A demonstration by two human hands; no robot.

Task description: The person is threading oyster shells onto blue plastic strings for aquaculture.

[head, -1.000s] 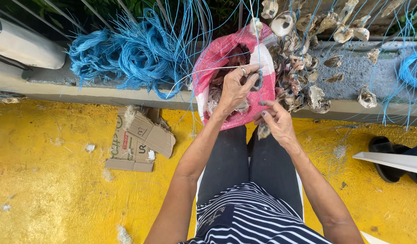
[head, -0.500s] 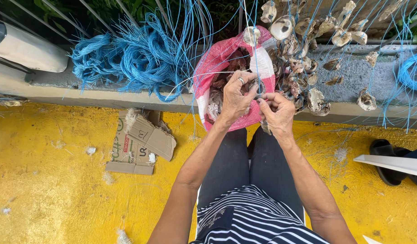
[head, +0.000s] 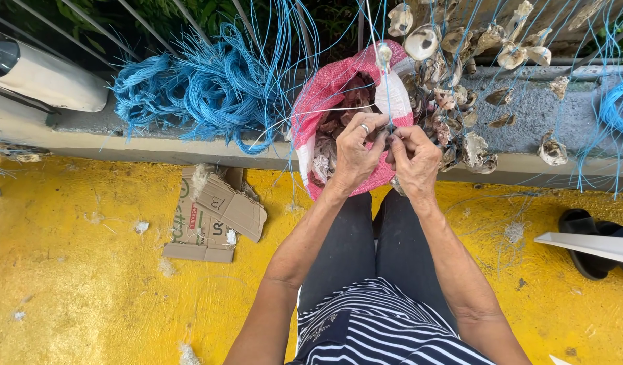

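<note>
My left hand (head: 355,152) and my right hand (head: 414,157) meet fingertip to fingertip in front of a pink mesh sack (head: 325,101) full of shells. Both pinch a thin blue string (head: 387,81) that hangs down from above with an oyster shell (head: 382,53) threaded on it. What lies between the fingertips is hidden, so I cannot tell if a second shell is held there. A ring shows on my left hand. To the right, several strung oyster shells (head: 460,61) hang against the concrete ledge (head: 528,111).
A big tangle of blue cord (head: 203,88) lies on the ledge to the left, beside a white cylinder (head: 44,78). A torn cardboard piece (head: 213,216) lies on the yellow floor (head: 75,270). A black sandal (head: 585,236) and a white board (head: 588,245) are at right.
My right hand has risen from below the sack to meet my left hand, and both now close on the blue string.
</note>
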